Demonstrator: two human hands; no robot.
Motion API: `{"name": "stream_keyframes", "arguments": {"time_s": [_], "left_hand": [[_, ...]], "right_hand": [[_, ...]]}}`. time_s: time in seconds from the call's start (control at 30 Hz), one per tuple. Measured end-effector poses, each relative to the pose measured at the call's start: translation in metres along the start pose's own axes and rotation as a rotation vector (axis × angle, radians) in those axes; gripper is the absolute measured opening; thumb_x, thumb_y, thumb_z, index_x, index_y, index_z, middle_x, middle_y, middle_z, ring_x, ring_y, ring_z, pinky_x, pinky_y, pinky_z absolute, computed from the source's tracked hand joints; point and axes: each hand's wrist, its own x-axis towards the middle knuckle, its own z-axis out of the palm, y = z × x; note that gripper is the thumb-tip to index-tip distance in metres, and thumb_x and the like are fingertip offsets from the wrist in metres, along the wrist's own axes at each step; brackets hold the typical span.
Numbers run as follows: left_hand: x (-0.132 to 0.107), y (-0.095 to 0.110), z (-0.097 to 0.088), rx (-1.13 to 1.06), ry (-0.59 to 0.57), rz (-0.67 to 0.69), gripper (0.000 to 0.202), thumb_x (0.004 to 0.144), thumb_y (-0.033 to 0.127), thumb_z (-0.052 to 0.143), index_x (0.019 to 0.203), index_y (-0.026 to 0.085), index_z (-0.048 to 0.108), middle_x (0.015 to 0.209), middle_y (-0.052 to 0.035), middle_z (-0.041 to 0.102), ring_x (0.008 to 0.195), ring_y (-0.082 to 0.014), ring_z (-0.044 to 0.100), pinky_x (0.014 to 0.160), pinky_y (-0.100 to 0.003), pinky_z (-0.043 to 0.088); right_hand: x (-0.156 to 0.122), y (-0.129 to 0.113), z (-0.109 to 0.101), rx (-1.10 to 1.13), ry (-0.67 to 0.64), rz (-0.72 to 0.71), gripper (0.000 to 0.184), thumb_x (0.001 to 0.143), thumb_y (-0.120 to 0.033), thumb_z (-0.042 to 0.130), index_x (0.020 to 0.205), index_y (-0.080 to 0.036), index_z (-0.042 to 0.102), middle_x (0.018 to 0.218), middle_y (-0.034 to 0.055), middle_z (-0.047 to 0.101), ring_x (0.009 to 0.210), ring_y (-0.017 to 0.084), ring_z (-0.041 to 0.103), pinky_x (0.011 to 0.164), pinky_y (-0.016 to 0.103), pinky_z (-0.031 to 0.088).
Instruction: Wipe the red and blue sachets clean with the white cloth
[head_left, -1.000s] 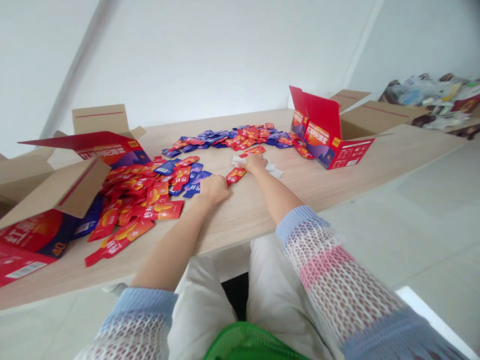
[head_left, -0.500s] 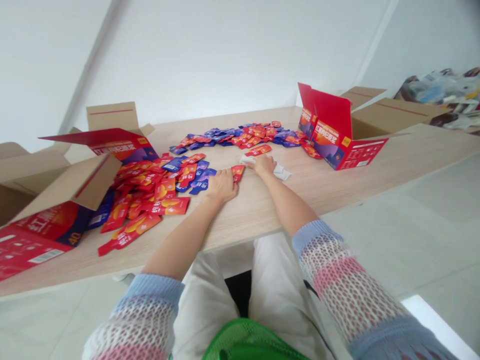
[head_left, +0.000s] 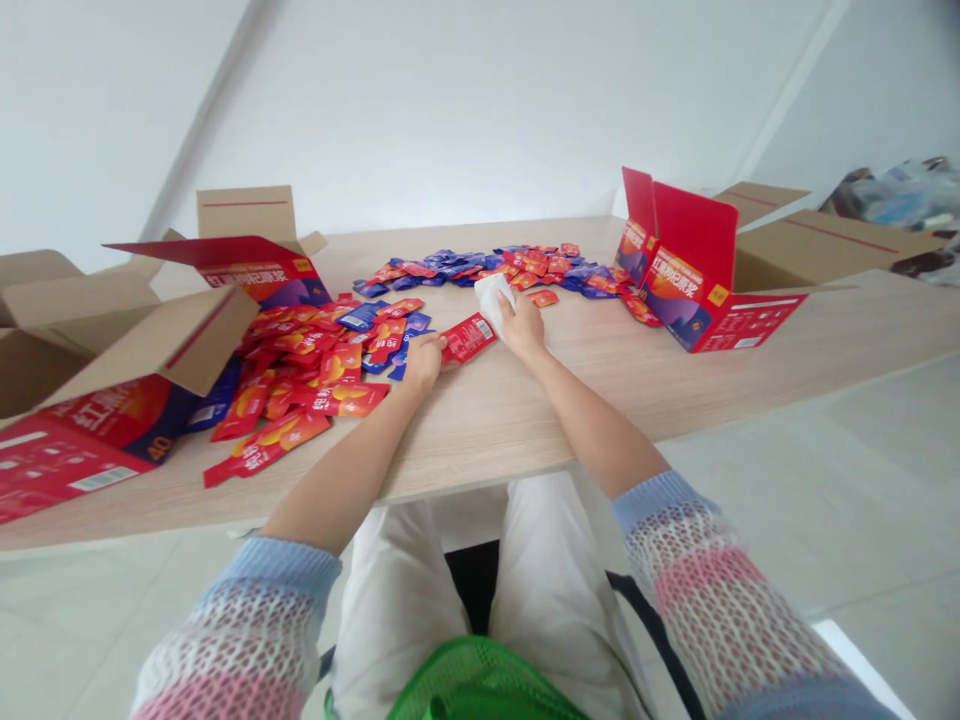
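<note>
Red sachet (head_left: 471,340), just right of the loose pile (head_left: 300,365) on the desk (head_left: 480,430). Pinched at the end nearer the pile by the fingers of the left hand (head_left: 424,362). Farther right of the pile, white tissue (head_left: 491,300) gripped in the fingers of the right hand (head_left: 525,326), close to the sachet's other end. Beyond and right of the pile, a long row of sachets (head_left: 454,266). Left of the pile, open carton (head_left: 82,460); well right, second carton (head_left: 684,288).

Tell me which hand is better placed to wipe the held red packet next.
Probably the right hand: it holds the white cloth by one end of the packet, while the left hand grips the other end.
</note>
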Motion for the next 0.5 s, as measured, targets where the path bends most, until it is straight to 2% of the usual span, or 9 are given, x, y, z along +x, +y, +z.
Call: {"name": "stream_keyframes", "arguments": {"time_s": [0.1,0.23,0.37,0.5], "left_hand": [[-0.003,0.008,0.007,-0.253,-0.050,-0.193,0.018,0.077,0.010,0.045,0.089,0.012,0.058,0.070,-0.0049,0.065,0.064,-0.0175,0.066,0.065,-0.035,0.058],[-0.005,0.015,0.005,-0.362,-0.101,-0.317,0.021,0.079,0.005,0.045,0.092,0.014,0.058,0.074,-0.0059,0.068,0.069,-0.0177,0.067,0.067,-0.036,0.060],[-0.001,0.013,-0.005,-0.485,-0.185,-0.389,0.026,0.081,0.002,0.044,0.100,0.013,0.058,0.084,-0.0092,0.069,0.077,-0.0200,0.069,0.074,-0.040,0.059],[0.002,0.010,-0.013,-0.573,-0.323,-0.451,0.040,0.077,-0.007,0.038,0.107,0.008,0.058,0.090,-0.0137,0.069,0.083,-0.0227,0.070,0.080,-0.040,0.058]], "right_hand": [[-0.018,-0.013,0.012,0.015,-0.209,-0.222,0.060,0.097,-0.054,0.022,0.139,-0.019,0.044,0.127,0.0133,0.058,0.114,0.024,0.056,0.093,0.033,0.044],[-0.032,-0.017,0.027,-0.011,-0.499,-0.490,0.067,0.092,-0.062,0.031,0.144,-0.021,0.037,0.141,0.0108,0.047,0.130,0.024,0.042,0.107,0.037,0.033],[-0.023,-0.007,0.027,0.028,-0.663,-0.567,0.069,0.091,-0.064,0.031,0.144,-0.021,0.038,0.147,0.0072,0.040,0.138,0.023,0.029,0.113,0.037,0.024],[-0.013,0.003,0.018,0.079,-0.756,-0.578,0.070,0.090,-0.064,0.032,0.144,-0.019,0.039,0.148,0.0070,0.036,0.140,0.021,0.026,0.114,0.035,0.022]]}}
